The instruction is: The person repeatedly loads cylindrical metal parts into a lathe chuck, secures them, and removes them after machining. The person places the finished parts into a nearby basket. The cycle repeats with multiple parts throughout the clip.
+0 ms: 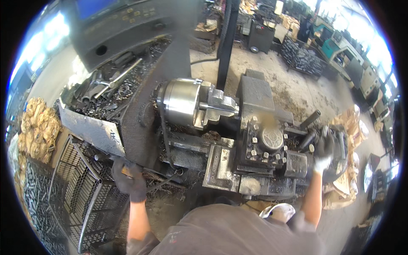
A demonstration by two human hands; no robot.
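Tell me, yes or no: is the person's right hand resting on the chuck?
No, the right hand grips a handle at the carriage's right end, apart from the chuck.

Left hand (128,178) in a dark glove, fingers curled shut, bare forearm rising from the lower edge, right hand (324,154) in a dark-and-white glove, fingers closed in a grip, bare forearm stretched up and outward, hands well apart
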